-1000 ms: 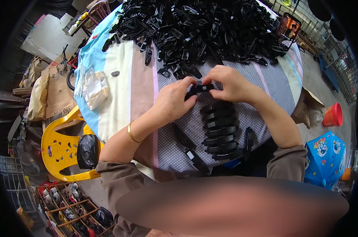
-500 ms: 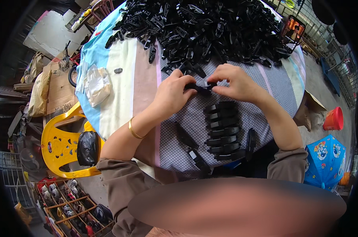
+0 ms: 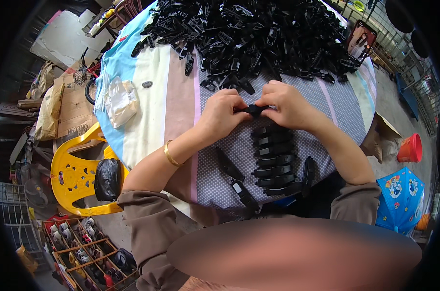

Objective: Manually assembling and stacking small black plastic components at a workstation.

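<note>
Between my two hands is a small black plastic part (image 3: 254,110), gripped at both ends over the cloth-covered table. My left hand (image 3: 223,111), below which a gold bangle circles the forearm, pinches its left end. My right hand (image 3: 289,106) holds the right end between thumb and fingers. Just nearer to me lies a stacked row of similar black parts (image 3: 274,160), side by side. Loose black pieces (image 3: 229,165) rest to the left of that row, and another black piece (image 3: 308,170) stands at its right. My fingers hide much of the held part.
A large heap of black plastic parts (image 3: 259,36) covers the table's far side. A phone (image 3: 361,40) stands at the far right. On the left lie a clear plastic bag (image 3: 120,103) and a small dark object (image 3: 147,84). A yellow chair (image 3: 74,177) stands left, a blue umbrella (image 3: 399,199) right.
My hands have drawn closer together around the black part, which now sits level between them. The row and the loose pieces lie as before.
</note>
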Demonstrator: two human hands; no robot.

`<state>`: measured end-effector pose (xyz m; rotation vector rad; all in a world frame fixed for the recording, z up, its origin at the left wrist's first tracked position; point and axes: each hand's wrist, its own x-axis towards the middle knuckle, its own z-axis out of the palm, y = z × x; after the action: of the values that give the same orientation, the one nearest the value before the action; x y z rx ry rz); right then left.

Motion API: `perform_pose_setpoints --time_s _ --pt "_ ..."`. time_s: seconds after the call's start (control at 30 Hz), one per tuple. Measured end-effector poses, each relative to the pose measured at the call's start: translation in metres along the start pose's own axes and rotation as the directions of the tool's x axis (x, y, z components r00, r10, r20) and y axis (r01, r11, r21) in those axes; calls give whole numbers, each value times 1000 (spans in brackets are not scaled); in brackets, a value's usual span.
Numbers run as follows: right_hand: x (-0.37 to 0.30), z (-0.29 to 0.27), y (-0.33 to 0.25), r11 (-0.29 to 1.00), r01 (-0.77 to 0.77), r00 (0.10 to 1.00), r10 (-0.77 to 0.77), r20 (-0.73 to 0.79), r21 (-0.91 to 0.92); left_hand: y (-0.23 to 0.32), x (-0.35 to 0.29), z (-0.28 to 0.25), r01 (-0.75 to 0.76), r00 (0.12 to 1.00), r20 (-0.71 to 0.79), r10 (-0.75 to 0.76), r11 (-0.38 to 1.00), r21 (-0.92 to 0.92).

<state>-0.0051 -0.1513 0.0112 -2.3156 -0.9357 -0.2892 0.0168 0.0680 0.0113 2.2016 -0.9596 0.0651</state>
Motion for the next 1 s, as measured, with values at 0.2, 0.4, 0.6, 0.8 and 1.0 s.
perform_pose_setpoints --time_s 0.2,0.4,0.6,0.8,1.0 --pt "8 -9 21 982 -118 982 137 -133 145 10 2 6 -128 986 99 131 991 -37" --pt "9 -11 41 795 -324 937 195 -290 -512 11 0 9 -201 965 148 215 974 -108" --pt "6 -23 16 857 -367 838 474 -272 363 18 2 -5 -257 927 -224 302 944 207" --pt "17 -18 -2 765 -511 852 388 352 393 15 -5 -5 -340 869 -153 470 793 505" --pt "22 19 17 982 -80 964 34 -264 -169 12 -8 -8 -239 970 114 212 908 344"
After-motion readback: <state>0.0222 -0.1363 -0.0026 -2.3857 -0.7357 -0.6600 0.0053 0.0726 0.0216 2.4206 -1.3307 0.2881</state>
